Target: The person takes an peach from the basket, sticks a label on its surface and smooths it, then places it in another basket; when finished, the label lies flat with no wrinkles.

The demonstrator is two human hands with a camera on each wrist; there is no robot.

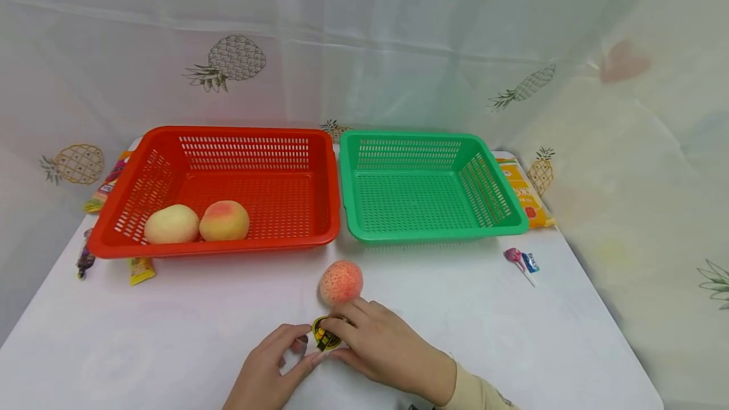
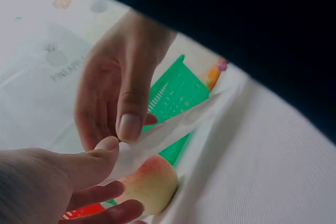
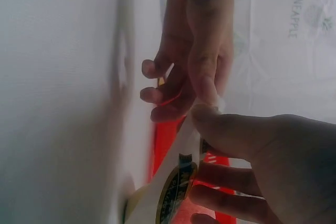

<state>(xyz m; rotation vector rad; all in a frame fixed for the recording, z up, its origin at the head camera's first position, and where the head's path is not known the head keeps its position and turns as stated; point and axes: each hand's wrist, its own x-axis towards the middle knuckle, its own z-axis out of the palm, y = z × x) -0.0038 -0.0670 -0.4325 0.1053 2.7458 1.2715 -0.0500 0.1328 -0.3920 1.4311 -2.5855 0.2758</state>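
A black-and-yellow round label (image 1: pixel 321 334) shows between my two hands near the table's front. In the right wrist view it is printed on a pale strip of stickers (image 3: pixel 176 153), with a dark oval label (image 3: pixel 176 190) on its face. My left hand (image 1: pixel 267 366) pinches the near end of the strip between thumb and forefinger. From the right, my right hand (image 1: pixel 390 350) grips the same strip, its thumb tip meeting the left thumb in the wrist views. Just beyond the right fingers sits a speckled pink peach (image 1: pixel 341 282). The strip's pale back (image 2: pixel 173 129) faces the left wrist camera.
A red basket (image 1: pixel 327 207) at the back left holds two peaches (image 1: pixel 224 220). Beside it stands a green basket (image 1: pixel 438 236). Right of that lie an orange packet (image 1: pixel 526 198) and a lollipop (image 1: pixel 515 257). Small wrapped snacks (image 1: pixel 141 269) lie around the red basket.
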